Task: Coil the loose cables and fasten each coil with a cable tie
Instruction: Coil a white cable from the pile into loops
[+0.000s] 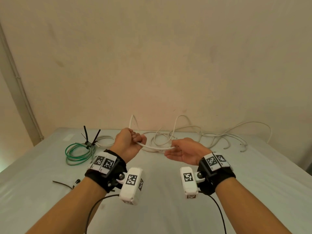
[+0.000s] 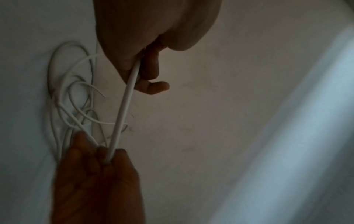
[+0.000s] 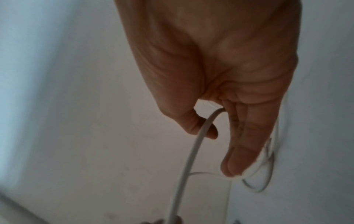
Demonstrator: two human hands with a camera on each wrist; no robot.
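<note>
White cable (image 1: 156, 147): stretch held above tabletop (image 1: 168, 208) between both hands. Left hand (image 1: 129, 144) fisted around it; right hand (image 1: 184, 153) palm-up, cable pinched at thumb. Remainder tangled along far edge. Green coil (image 1: 78, 153), tied, at left; black cable tie (image 1: 61, 184) nearby.

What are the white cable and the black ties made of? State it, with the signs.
White cable: smooth matte plastic jacket, probably PVC; it bends in soft curves between left hand and right hand. Black ties: stiff thin strips, likely nylon; tails stand straight.
</note>
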